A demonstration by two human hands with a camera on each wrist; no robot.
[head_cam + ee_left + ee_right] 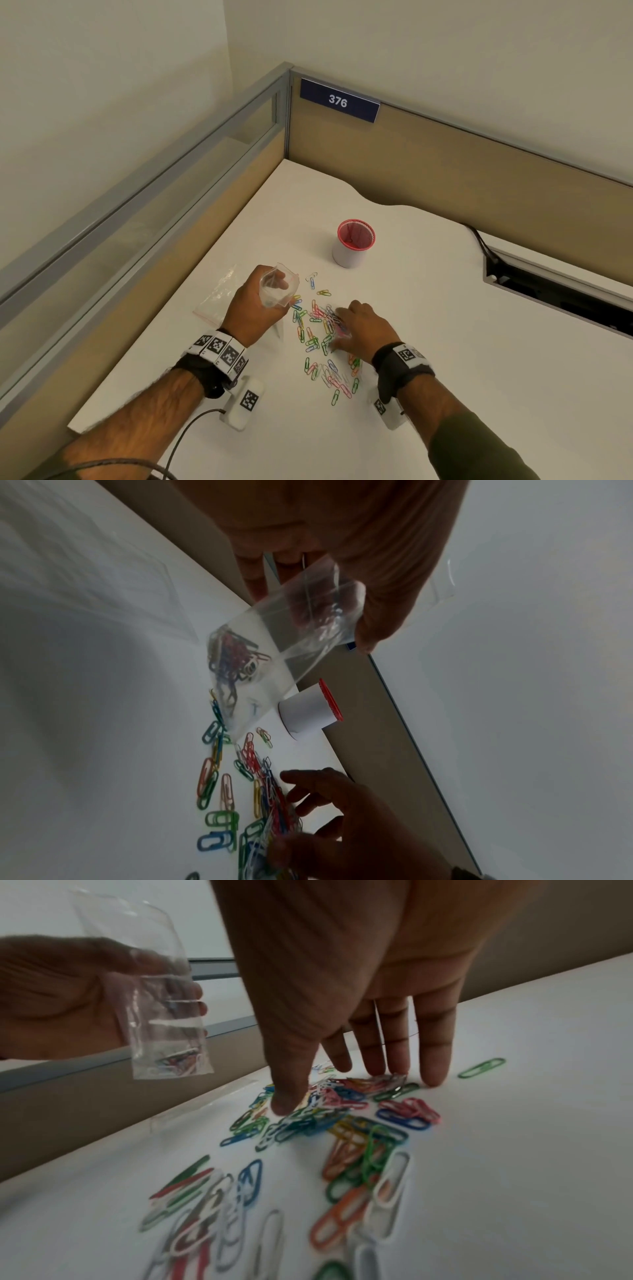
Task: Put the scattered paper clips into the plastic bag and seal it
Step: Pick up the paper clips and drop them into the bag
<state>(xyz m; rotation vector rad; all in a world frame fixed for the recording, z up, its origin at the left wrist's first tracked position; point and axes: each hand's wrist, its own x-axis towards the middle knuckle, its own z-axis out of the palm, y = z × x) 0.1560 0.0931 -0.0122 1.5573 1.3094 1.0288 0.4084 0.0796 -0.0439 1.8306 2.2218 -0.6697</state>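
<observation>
Many coloured paper clips lie scattered in a loose pile on the white desk. My left hand holds a small clear plastic bag just above the desk, left of the pile. The bag hangs mouth-up from my fingers, with several clips in its bottom. My right hand reaches down onto the pile. Its thumb and straight, spread fingers touch the clips, with none plainly pinched.
A white cup with a red rim stands behind the pile. More clear bags lie flat to the left, near the desk edge. Partition walls close off the back and left. A cable slot opens in the desk at the right.
</observation>
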